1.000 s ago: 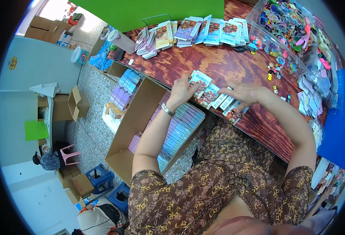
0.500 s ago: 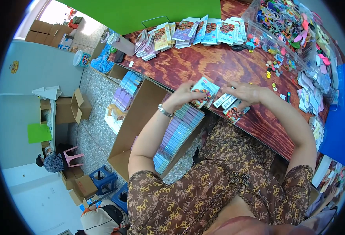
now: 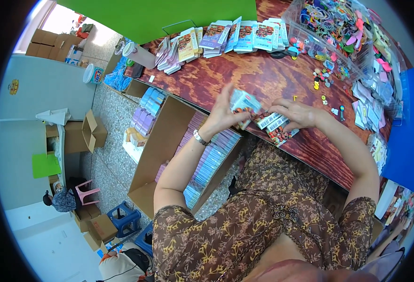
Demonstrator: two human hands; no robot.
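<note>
At the near edge of the table, my left hand (image 3: 220, 116) is closed around a small stack of light blue flat boxes (image 3: 248, 100), its thumb across their printed front. The stack is slightly blurred. Just to the right, my right hand (image 3: 295, 113) grips a couple of similar small boxes (image 3: 282, 135) from above, barcoded sides showing; the fingers partly hide them. The two groups lie close together, and whether they touch I cannot tell.
Rows of flat packs (image 3: 245, 37) stand at the table's back by a green board (image 3: 169, 14). Clear bins (image 3: 310, 40) of colourful trinkets fill the right. Below left, an open carton (image 3: 153, 145) holds packed boxes; blue stools (image 3: 123, 218) and a seated person (image 3: 63, 199) are farther left.
The left hand has shifted slightly, its fingers lifting and spreading more along the light blue boxes, which have tilted. The right hand stays nearly still over its boxes. The whole view has shifted slightly.
</note>
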